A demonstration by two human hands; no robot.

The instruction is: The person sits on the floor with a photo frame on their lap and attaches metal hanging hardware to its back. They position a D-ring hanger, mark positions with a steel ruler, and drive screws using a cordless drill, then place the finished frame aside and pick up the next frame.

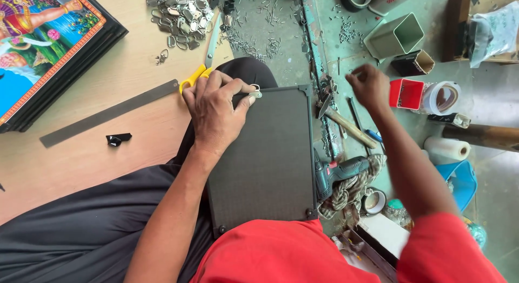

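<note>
A dark grey frame back board (270, 164) lies on my lap, face down. My left hand (216, 112) rests on its top left edge and pinches a small metal hanger clip (255, 92) against the board. My right hand (369, 85) hovers to the right of the board, fingers curled together near a red box of small nails (405, 93); whether it holds a nail is too small to tell. A wooden-handled hammer (346, 123) lies just below the right hand.
A metal ruler (108, 114), yellow scissors (197, 74), a pile of metal clips (181, 15) and stacked framed pictures (48, 50) lie on the wooden board at left. A cordless drill (340, 172), tape rolls (440, 98), scattered nails and small boxes crowd the right.
</note>
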